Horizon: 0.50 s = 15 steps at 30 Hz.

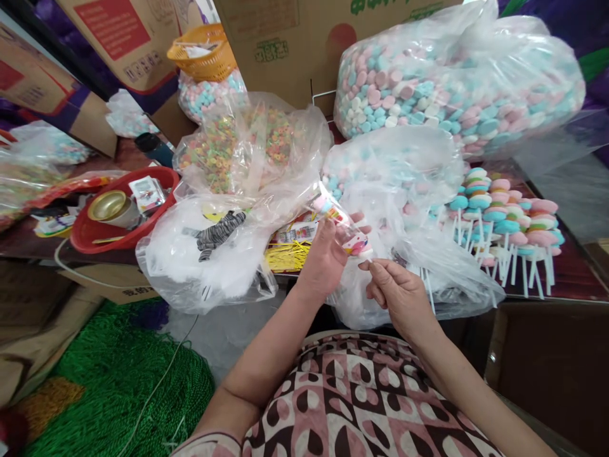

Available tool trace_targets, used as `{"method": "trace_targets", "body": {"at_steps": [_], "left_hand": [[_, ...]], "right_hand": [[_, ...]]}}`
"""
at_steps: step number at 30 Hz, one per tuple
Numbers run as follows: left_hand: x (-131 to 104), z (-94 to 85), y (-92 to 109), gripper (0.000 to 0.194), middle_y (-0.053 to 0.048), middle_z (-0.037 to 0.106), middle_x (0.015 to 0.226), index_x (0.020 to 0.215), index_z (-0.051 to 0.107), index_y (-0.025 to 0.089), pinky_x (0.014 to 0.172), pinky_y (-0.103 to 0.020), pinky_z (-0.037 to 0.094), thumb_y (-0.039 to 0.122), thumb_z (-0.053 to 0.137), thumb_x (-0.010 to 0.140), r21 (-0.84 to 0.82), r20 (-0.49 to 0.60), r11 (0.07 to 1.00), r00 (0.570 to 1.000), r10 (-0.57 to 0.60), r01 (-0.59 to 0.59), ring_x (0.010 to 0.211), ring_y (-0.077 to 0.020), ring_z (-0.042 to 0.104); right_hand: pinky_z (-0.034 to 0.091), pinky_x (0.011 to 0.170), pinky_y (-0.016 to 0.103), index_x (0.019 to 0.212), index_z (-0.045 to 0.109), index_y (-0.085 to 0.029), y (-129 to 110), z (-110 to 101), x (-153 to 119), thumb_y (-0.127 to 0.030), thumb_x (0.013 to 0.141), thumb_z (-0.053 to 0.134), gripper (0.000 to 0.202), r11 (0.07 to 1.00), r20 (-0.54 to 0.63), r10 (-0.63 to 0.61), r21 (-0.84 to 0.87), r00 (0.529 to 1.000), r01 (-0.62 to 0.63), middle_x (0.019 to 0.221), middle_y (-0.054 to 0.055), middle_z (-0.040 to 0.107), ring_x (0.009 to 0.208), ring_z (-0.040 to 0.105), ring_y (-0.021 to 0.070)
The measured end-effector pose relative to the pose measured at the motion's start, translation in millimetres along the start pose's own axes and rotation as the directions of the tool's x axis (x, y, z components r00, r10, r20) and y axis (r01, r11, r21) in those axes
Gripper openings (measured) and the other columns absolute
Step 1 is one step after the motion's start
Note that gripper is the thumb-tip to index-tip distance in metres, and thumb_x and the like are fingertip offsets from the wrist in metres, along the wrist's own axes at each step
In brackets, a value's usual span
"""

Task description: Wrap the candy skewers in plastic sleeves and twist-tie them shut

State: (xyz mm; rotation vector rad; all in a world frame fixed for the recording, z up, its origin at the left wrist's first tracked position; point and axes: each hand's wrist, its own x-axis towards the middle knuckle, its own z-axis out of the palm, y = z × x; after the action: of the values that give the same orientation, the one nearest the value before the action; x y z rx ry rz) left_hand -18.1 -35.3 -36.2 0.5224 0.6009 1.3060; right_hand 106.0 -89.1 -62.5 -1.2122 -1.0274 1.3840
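Note:
My left hand point(326, 257) is around a small clear printed bag point(353, 240), its thumb on the near side and fingers spread behind. Pastel candy shows through the bag's far end. At the near end, my right hand point(394, 292) pinches a white lollipop stick point(365, 261), which is mostly hidden by the fingertips. To the right of my hands lie stacked marshmallow lollipops point(504, 219) with white sticks pointing toward me. Yellow twist ties point(288, 257) lie just left of my left wrist.
Large clear bags of pastel marshmallows point(457, 95) stand at the back right. Nearer left are a bag of small colourful candies point(238, 146), a plastic bag with a grey striped bundle point(221, 231), and a red basin point(90, 238). Green strands point(157, 381) cover the floor at left.

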Motion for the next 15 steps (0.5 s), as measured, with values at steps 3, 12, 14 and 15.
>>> {"method": "trace_targets", "body": {"at_steps": [3,12,14,15], "left_hand": [[8,-1.4,10,0.04,-0.006,0.073,0.109,0.126,0.056,0.026,0.084,-0.034,0.054,0.046,0.059,0.091,-0.016,-0.073,0.999,0.996,0.049,-0.05,0.089,-0.0195,0.073],[18,-4.4,20,0.019,0.002,0.067,0.064,0.087,0.062,0.018,0.077,-0.032,0.055,0.036,0.064,0.088,0.024,-0.148,0.991,0.979,0.137,-0.135,0.069,-0.016,0.071],[17,-3.4,16,0.019,0.001,0.068,0.064,0.084,0.062,0.018,0.074,-0.031,0.055,0.037,0.066,0.085,0.092,-0.127,0.984,0.978,0.163,-0.152,0.067,-0.0159,0.07],[16,-3.3,14,0.02,0.001,0.068,0.065,0.083,0.062,0.019,0.072,-0.03,0.055,0.038,0.066,0.085,0.122,-0.118,0.98,0.978,0.17,-0.156,0.066,-0.0157,0.069]], "right_hand": [[0.03,0.047,0.024,0.09,0.071,-0.018,0,-2,0,-0.052,0.087,0.063,0.035,0.998,0.036,0.02,-0.061,0.999,-0.018,0.043,-0.008,0.04,0.042,0.036,0.009],[0.034,0.045,0.023,0.074,0.065,-0.019,-8,-10,5,-0.045,0.089,0.054,0.032,0.916,0.148,-0.007,-0.396,0.989,0.066,0.052,-0.003,0.054,0.045,0.044,0.0104],[0.035,0.045,0.023,0.066,0.06,-0.02,-9,-11,8,-0.044,0.09,0.052,0.035,0.874,0.159,-0.026,-0.477,0.987,0.099,0.052,-0.002,0.056,0.044,0.045,0.01],[0.035,0.045,0.023,0.064,0.059,-0.02,-10,-11,9,-0.044,0.09,0.051,0.036,0.857,0.163,-0.031,-0.504,0.986,0.11,0.052,-0.002,0.057,0.044,0.045,0.0099]]}}
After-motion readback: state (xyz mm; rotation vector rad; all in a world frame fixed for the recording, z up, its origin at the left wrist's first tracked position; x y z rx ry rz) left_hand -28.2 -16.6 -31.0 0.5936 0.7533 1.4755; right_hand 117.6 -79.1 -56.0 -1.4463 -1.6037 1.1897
